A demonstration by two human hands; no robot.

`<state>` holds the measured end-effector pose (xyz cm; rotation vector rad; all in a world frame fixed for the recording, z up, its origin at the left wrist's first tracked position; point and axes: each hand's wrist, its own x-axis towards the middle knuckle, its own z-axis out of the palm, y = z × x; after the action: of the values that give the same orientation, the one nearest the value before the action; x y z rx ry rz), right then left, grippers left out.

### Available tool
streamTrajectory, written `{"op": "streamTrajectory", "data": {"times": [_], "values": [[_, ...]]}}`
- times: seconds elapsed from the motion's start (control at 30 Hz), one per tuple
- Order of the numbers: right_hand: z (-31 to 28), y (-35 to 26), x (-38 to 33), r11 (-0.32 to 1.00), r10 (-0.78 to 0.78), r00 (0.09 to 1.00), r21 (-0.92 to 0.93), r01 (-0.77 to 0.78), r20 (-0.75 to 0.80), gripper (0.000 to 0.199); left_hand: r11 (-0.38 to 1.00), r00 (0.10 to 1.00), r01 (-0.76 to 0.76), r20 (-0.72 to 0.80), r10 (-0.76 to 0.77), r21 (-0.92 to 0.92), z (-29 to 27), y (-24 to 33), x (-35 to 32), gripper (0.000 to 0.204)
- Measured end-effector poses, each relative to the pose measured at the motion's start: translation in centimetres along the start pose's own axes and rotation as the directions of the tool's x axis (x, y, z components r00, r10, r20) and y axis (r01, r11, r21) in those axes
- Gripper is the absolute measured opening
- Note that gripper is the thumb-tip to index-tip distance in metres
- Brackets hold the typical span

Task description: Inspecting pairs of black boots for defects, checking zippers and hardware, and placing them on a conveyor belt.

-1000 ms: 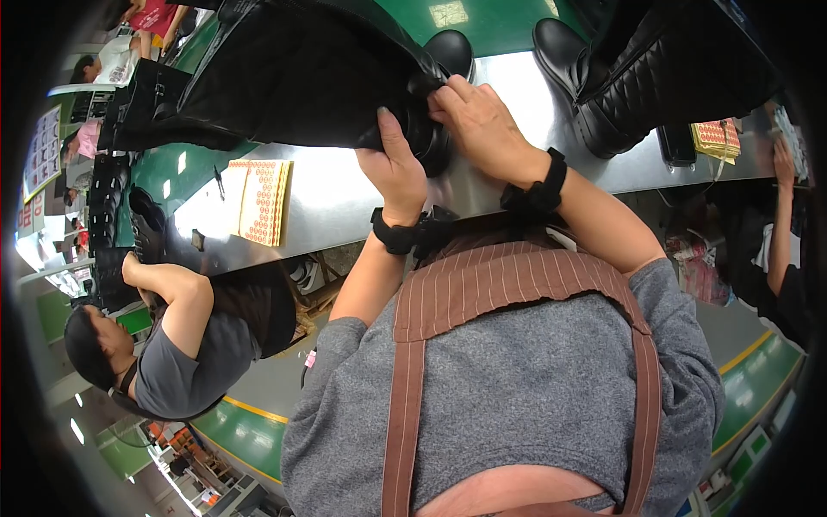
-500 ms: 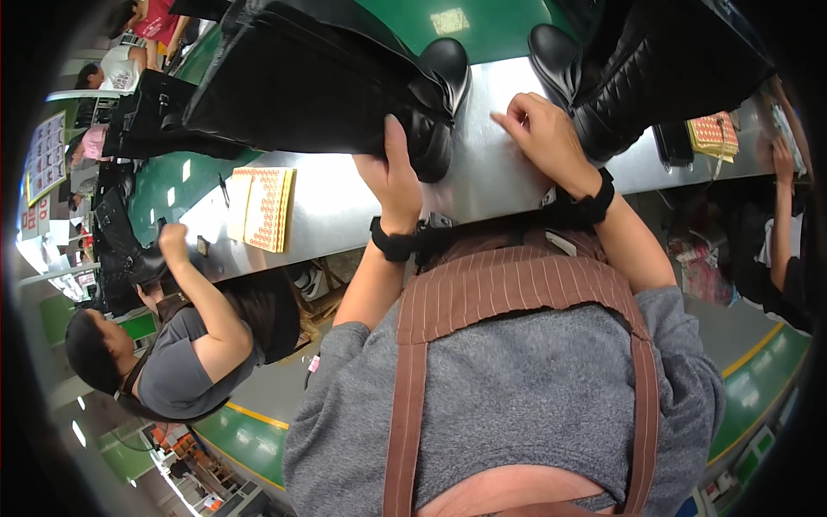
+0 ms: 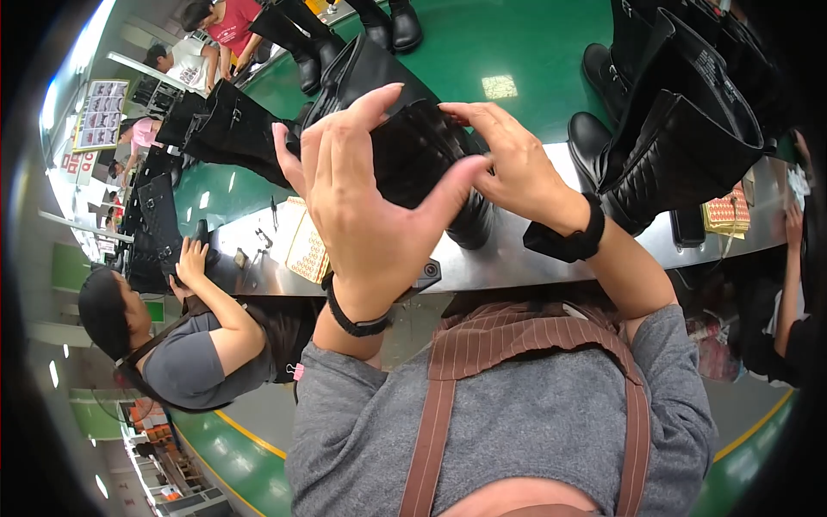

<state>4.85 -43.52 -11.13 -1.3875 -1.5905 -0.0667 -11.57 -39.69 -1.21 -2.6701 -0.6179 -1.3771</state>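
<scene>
A tall black boot [image 3: 413, 159] stands on the metal worktop before me, its wide shaft top toward the far left. My left hand [image 3: 357, 194] is raised in front of the shaft with fingers spread, hiding part of it. To its right, my right hand [image 3: 521, 168] is by the shaft's upper edge. Its forefinger reaches toward the leather, with a gap between finger and thumb; contact is hard to tell. The left thumb tip is close to the right thumb. Another tall black boot [image 3: 663, 146], with quilted ridges, stands to the right.
Orange-printed sheets [image 3: 303, 250] lie left, partly behind my left hand; a similar stack [image 3: 728, 211] lies right beside a black flat object [image 3: 687, 228]. The green surface [image 3: 508, 52] beyond bears more boots. A co-worker [image 3: 194, 345] sits at the left; another person's arm [image 3: 788, 276] shows at right.
Both hands have risen from low on the boot and the worktop to its shaft. The left fingers have spread. The view has shifted, showing more boots beyond.
</scene>
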Motion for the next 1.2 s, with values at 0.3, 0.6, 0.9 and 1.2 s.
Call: {"op": "streamTrajectory", "data": {"times": [0.3,0.6,0.9,1.2], "values": [[1.2,0.8,0.1,0.968,0.166,0.986,0.189,-0.164,0.001,0.057,0.977,0.915,-0.098,0.369,0.163,-0.189,-3.8,-0.9,0.1,0.022],[1.1,4.8,-0.7,0.493,0.636,0.748,0.644,-0.585,0.193,0.047,0.902,0.754,-0.194,0.530,0.389,-0.385,-8.0,-2.6,-2.6,0.039],[1.5,2.0,-2.9,0.889,0.336,0.937,0.359,-0.284,-0.091,0.032,0.916,0.852,-0.112,-0.437,0.288,0.384,2.3,-3.7,0.0,0.093],[3.6,5.1,-9.9,0.543,0.607,0.621,0.311,-0.780,0.495,0.027,0.488,0.825,0.360,0.026,-0.565,-0.795,9.6,-4.3,-13.2,0.117]]}}
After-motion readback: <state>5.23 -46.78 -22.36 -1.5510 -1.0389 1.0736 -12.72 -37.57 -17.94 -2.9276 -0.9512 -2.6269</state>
